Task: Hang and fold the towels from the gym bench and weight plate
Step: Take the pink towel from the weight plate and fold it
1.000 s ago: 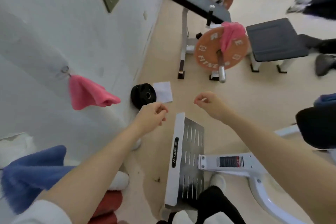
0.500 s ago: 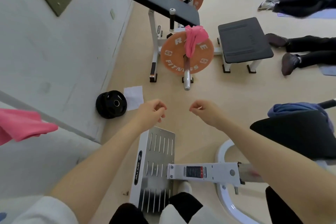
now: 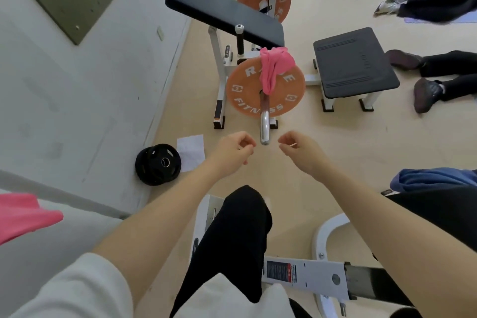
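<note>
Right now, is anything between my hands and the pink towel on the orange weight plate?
Mostly open. Both hands, left and right, are empty and loosely curled, short of the pink towel draped over the orange weight plate. Only the chrome bar end pokes toward you between the hands, just below the towel.

Both bare forearms extended forward from the bottom of the view, converging toward the centre. The left hand [image 3: 233,151] was loosely curled, fingers folded toward the palm, holding nothing. The right hand [image 3: 302,150] mirrored it, likewise loosely closed and empty, thumb and forefinger nearly pinched. The two hands were level and near each other, not touching. A white sleeve [image 3: 77,289] covered the left upper arm.
</note>
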{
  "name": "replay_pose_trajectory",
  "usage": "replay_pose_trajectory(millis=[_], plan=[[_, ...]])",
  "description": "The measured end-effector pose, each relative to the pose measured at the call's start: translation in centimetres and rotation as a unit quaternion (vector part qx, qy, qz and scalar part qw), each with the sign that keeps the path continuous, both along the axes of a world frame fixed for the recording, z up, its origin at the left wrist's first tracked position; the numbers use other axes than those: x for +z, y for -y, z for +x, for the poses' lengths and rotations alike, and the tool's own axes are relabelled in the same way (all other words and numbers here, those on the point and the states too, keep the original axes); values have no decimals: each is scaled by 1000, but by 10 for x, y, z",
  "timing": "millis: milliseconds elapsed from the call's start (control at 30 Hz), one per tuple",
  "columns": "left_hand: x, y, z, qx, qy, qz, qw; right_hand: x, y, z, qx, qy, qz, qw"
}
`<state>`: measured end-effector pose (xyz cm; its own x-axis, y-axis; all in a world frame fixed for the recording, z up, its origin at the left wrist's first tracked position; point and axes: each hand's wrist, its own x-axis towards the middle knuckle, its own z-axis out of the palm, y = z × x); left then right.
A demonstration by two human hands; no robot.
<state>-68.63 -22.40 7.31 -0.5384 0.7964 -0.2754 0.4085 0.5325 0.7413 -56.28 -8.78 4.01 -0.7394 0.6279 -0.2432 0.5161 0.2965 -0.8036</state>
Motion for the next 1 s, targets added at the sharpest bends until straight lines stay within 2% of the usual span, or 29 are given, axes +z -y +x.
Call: replay_pose_trajectory(millis=[167,333,433,567,667,800,900,1000], plan=[[-18,-60,-43,-8,8,-11,1000,-9,-65,-44,6,-8,-4,1000],[-38,-177,-131,-25,4,-1,1000,-24,-183,-122,-8,-12,8,1000],[-63,-263,-198,-24,8,3,1000,-48,-267,-193,5,38,33,999],[-101,-362,-287,44,66,-6,997,-96,-371,-301,-12,88,20,996],[-132,-419,-348,59,77,-36,995,-133,-434,-363,6,148,22,989],[-161,-475,-413,76,109,-39,990,-173,-485,-420,29,201,10,979],[-185,-497,-442,97,134,-44,985,-206,-500,-443,108,260,27,959],[-211,-500,-450,-4,164,-96,982,-224,-492,-451,102,246,40,963]])
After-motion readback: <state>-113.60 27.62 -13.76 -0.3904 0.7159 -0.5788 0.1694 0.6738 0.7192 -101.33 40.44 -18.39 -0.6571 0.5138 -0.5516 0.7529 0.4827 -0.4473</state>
